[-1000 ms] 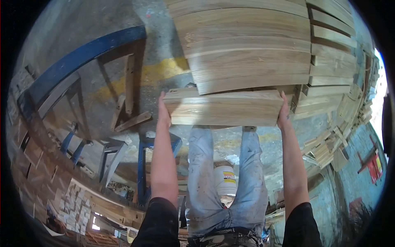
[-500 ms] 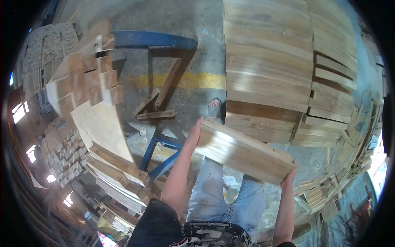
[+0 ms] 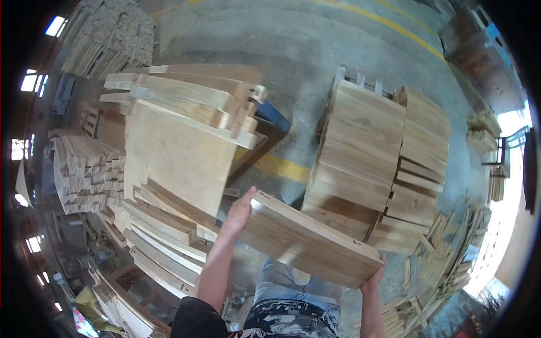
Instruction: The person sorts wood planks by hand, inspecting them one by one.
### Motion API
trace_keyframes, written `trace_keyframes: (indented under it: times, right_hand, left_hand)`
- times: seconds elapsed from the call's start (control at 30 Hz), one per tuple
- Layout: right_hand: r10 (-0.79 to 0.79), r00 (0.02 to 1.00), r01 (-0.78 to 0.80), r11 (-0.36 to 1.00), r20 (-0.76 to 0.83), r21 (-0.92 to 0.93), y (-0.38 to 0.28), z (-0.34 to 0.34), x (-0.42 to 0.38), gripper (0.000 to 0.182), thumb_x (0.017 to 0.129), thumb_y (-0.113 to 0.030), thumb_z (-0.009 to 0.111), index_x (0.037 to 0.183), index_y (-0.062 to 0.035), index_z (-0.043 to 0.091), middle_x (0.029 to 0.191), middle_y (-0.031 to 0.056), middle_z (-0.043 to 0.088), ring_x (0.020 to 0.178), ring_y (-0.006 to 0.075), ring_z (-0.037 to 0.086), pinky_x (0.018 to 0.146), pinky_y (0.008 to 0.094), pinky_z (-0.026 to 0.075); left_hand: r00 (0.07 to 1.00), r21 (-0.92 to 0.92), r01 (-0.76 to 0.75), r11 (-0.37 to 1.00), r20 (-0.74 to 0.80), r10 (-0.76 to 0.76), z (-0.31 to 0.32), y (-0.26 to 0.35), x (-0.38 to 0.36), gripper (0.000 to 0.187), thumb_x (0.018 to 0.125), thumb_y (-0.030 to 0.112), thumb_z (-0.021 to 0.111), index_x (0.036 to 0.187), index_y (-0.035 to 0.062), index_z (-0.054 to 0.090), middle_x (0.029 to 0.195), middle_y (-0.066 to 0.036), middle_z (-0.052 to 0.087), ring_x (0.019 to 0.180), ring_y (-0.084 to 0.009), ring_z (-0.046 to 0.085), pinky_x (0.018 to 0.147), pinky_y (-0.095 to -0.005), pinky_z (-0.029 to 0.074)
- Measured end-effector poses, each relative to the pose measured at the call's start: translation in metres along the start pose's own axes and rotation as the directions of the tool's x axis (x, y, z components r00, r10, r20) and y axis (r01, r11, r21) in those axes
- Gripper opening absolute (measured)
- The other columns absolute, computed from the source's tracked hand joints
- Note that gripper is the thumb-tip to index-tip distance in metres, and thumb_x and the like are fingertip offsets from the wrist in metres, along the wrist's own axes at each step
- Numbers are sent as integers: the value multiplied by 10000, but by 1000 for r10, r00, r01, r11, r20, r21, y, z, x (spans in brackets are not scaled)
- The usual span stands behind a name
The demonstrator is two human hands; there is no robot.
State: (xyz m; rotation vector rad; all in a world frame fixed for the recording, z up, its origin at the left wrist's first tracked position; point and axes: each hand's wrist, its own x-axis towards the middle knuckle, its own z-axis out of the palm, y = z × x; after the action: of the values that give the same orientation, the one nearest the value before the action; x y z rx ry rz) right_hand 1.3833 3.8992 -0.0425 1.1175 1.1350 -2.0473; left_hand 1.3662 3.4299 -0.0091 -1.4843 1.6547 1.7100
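A long, thick wooden board [image 3: 307, 239] is held across the front of my body, slanting down to the right. At its left end my left hand [image 3: 239, 214] grips it, with the fingers closed round the edge. My right hand [image 3: 374, 276] is wrapped round its right end, partly hidden behind the wood. Small dark slots show along the board's upper edge. Beyond it lies a stack of wide wooden panels [image 3: 360, 141], and a pale sheet [image 3: 180, 158] with wooden pieces on it is left of my left hand.
Wooden rails [image 3: 163, 222] lie at the near left. Stacked timber [image 3: 87, 169] stands farther left, with another pile [image 3: 115, 34] behind. A blue metal beam [image 3: 271, 117] juts out beyond the pale sheet. Loose sticks [image 3: 417, 310] lie at the lower right.
The view has swung left, showing more of the pale sheet and rails. The board, still in both hands, has moved left and lower and has tilted so its slotted edge shows.
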Motion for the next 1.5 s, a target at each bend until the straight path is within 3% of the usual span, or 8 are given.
trace_keyframes:
  times: [0.27,0.47,0.57,0.63,0.77,1.13,1.4,1.5]
  right_hand:
    - [83,994,-81,996,77,-34,74,177,48,768,966,-683,409,1408,-70,547,1371,150,608,1241,345,576,1078,479,443]
    - [176,982,-162,974,75,-161,126,279,81,776,909,-726,458,1372,-118,590,1349,154,623,1199,346,605,1046,530,464]
    - [206,977,-188,953,53,-236,143,325,70,740,911,-710,467,1366,-140,599,1326,126,641,1195,334,613,1048,509,468]
    - [217,974,-194,943,59,-270,151,348,64,719,921,-694,469,1372,-149,595,1325,109,645,1201,328,613,1050,500,471]
    - [187,976,-138,927,111,-350,172,381,83,744,931,-714,464,1411,-154,561,1372,104,620,1235,323,597,1064,506,463]
    - [-50,995,97,591,84,-801,164,439,132,773,937,-748,495,1356,-103,572,1220,104,634,1107,215,596,916,397,496]
    - [-364,836,548,537,410,-642,20,512,165,584,1017,-569,508,1381,-120,590,1235,100,684,1067,195,635,861,365,509]
    - [-226,763,639,407,605,-653,-18,580,190,563,1036,-540,500,1393,-114,590,1259,100,677,1134,216,632,912,362,492]
  left_hand:
    - [994,31,-112,993,9,112,-178,81,63,788,1039,584,400,1569,5,341,1601,-176,395,1499,-273,344,1223,-334,226]
    - [911,232,-241,942,-282,302,-283,92,112,609,1020,469,557,1410,1,548,1462,-234,532,1401,-315,464,1148,-395,362]
    - [466,352,-317,881,-751,468,-279,43,84,505,1003,396,627,1305,-9,608,1349,-245,594,1298,-354,551,1067,-426,443]
    - [453,249,-346,905,-800,394,-267,-35,111,526,1010,377,627,1382,11,560,1323,-273,603,1247,-386,587,1046,-440,460]
    - [942,-122,-118,985,-328,72,-210,-34,52,847,980,569,577,1523,-39,347,1367,-366,542,1294,-486,530,1086,-472,439]
    - [898,-53,-160,986,-421,123,-188,-19,85,1100,954,709,481,1544,-156,142,1292,-416,566,1259,-511,552,1091,-470,432]
    - [901,-84,-180,980,-415,130,-181,-10,87,1141,959,688,491,1534,-175,16,1013,-361,684,1062,-492,659,965,-487,507]
    - [868,-118,-184,976,-485,105,-170,-2,102,1188,910,680,581,1530,-173,33,841,-290,712,900,-436,711,851,-472,551]
